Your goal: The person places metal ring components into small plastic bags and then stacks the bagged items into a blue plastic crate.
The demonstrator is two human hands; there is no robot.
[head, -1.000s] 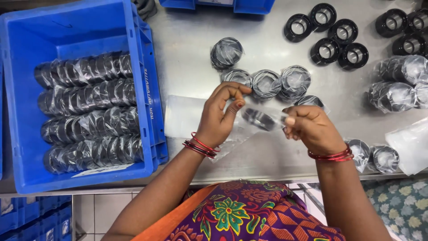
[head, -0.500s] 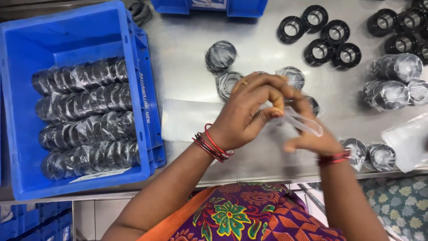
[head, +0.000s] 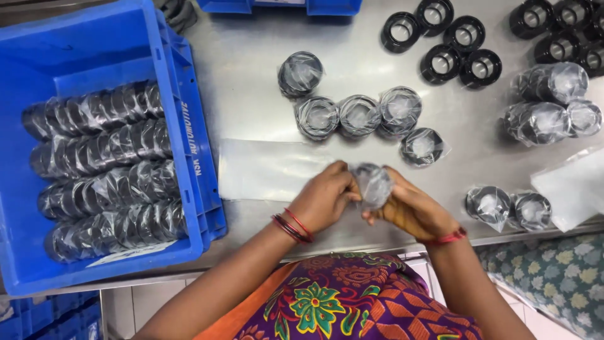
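The crate at the worktop's left edge is bright blue, filled with rows of black rings in clear glossy film. The worktop is dull silver-grey. Bare rings at the far edge are matt black (no film on these). The wrapped ring between the hands looks grey under clear plastic. Red bangles circle the left wrist; the dress shows purple, orange and green flowers.

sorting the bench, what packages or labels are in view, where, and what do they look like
Wrapped ring: held between left hand and right hand, dark, in clear film.
Wrapped rings: table centre, round, black under clear film.
Flat bags: before the hands, clear rectangles.
Crate: left, blue, rows of wrapped rings, white lettering on its side.
Bare rings: top right, black.
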